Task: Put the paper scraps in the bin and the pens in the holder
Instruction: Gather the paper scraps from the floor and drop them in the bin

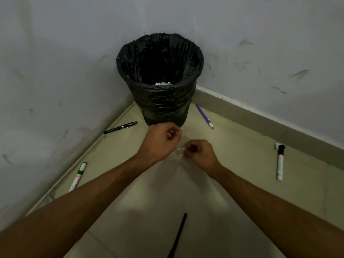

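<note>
You are looking down into a room corner where a bin (160, 79) lined with a black bag stands at twelve o'clock, a little white paper already showing at its bottom. Both your hands are low over the floor just in front of it. Your left hand (161, 141) is curled closed around a small white paper scrap (169, 135), almost touching the bin's base. Your right hand (200, 154), just beside it at four o'clock, is pinched shut on more white scraps (180, 150).

The bin's open mouth lies straight up and away from both fists, toward twelve o'clock; the left hand is nearer, so it would likely lift and drop first.

Pens lie scattered around you: a black pen (120, 127) at ten o'clock, a purple pen (204, 116) at one o'clock with its long axis running toward the bin, a white marker (279, 162) at three o'clock, a green-banded marker (78, 176) at eight o'clock, and a dark pen (177, 237) at six o'clock. No holder is visible.
</note>
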